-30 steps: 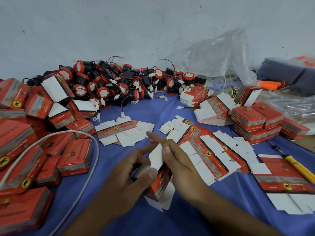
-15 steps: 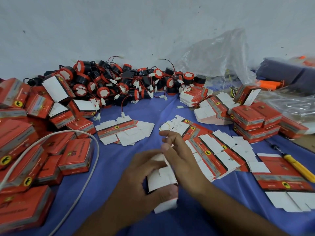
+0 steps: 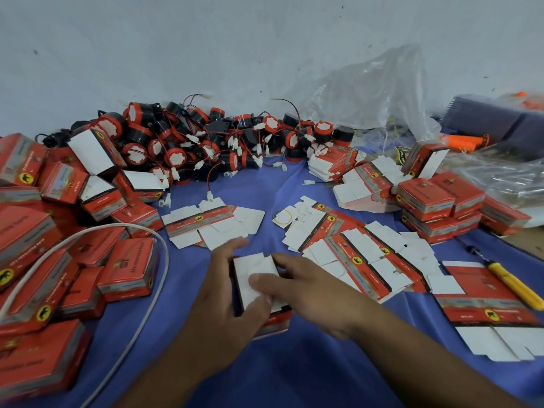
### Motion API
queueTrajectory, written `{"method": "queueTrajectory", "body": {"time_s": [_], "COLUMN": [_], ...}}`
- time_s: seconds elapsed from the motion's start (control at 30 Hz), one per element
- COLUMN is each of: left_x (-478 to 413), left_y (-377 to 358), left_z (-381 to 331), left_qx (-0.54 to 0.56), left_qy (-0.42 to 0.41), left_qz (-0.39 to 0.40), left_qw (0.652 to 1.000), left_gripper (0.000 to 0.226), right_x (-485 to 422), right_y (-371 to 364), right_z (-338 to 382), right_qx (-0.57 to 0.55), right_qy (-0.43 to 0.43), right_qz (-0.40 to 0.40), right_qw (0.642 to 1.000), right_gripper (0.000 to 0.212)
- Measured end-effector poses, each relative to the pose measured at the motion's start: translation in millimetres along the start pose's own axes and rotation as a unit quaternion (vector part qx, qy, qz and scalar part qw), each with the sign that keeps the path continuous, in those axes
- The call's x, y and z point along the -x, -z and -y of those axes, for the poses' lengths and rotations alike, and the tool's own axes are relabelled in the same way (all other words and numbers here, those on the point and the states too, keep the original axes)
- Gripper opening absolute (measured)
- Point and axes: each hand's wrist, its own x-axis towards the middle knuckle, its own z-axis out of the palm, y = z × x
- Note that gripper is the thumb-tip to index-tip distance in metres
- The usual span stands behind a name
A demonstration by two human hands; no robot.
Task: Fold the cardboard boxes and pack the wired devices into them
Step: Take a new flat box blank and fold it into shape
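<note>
A small red cardboard box (image 3: pixel 255 278) with its white flap side up rests on the blue cloth in front of me. My left hand (image 3: pixel 223 313) grips its left side, thumb across the lower flaps. My right hand (image 3: pixel 306 290) presses on the white flaps from the right, thumb on top. A heap of round black-and-red wired devices (image 3: pixel 206 142) lies at the back against the wall. Flat unfolded box blanks (image 3: pixel 362 254) are spread to the right, and one more blank (image 3: pixel 206 228) lies just beyond the hands.
Folded red boxes (image 3: pixel 59 245) pile up on the left, with a white cable (image 3: pixel 141 290) looping over them. More boxes (image 3: pixel 441 207) stack at the right. A yellow-handled screwdriver (image 3: pixel 512 281) lies at the far right. A clear plastic bag (image 3: pixel 368 92) leans on the wall.
The box has turned from upright, red side showing, to lying flat with its white flaps up. Both hands have lowered it toward the cloth and are pressing the flaps down.
</note>
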Motion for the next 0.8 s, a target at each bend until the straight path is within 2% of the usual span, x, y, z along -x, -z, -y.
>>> {"method": "queueTrajectory", "body": {"time_s": [0.1,0.2,0.4,0.53,0.67,0.8], "left_x": [-0.7,-1.1,-2.0,-3.5,-3.1,-2.0], "left_y": [-0.2,1.2,4.1,3.2,1.5,0.4], "left_z": [0.7,0.4,-2.8,-3.2,-3.6,-5.3], "left_qx": [-0.032,-0.042,-0.068,-0.077,-0.088,-0.090], "left_qy": [-0.021,-0.034,-0.074,-0.113,-0.098,-0.090], "left_qz": [0.017,0.029,0.018,0.030,0.016,0.000], "left_qw": [0.999,0.998,0.995,0.990,0.991,0.992], "left_gripper": [0.056,0.058,0.061,0.061,0.059,0.054], "right_x": [0.4,-0.1,0.7,3.5,5.3,3.2], "right_y": [0.4,4.7,9.4,6.2,0.3,-0.8], "right_z": [1.3,0.2,-0.3,0.6,2.7,3.2], "right_qx": [0.028,0.029,-0.037,-0.048,-0.074,-0.110], "right_qy": [0.001,-0.004,-0.025,-0.026,-0.042,-0.061], "right_qz": [-0.001,0.006,0.030,0.029,0.033,0.041], "right_qw": [1.000,1.000,0.999,0.998,0.996,0.991], "right_gripper": [0.037,0.039,0.044,0.037,0.029,0.064]}}
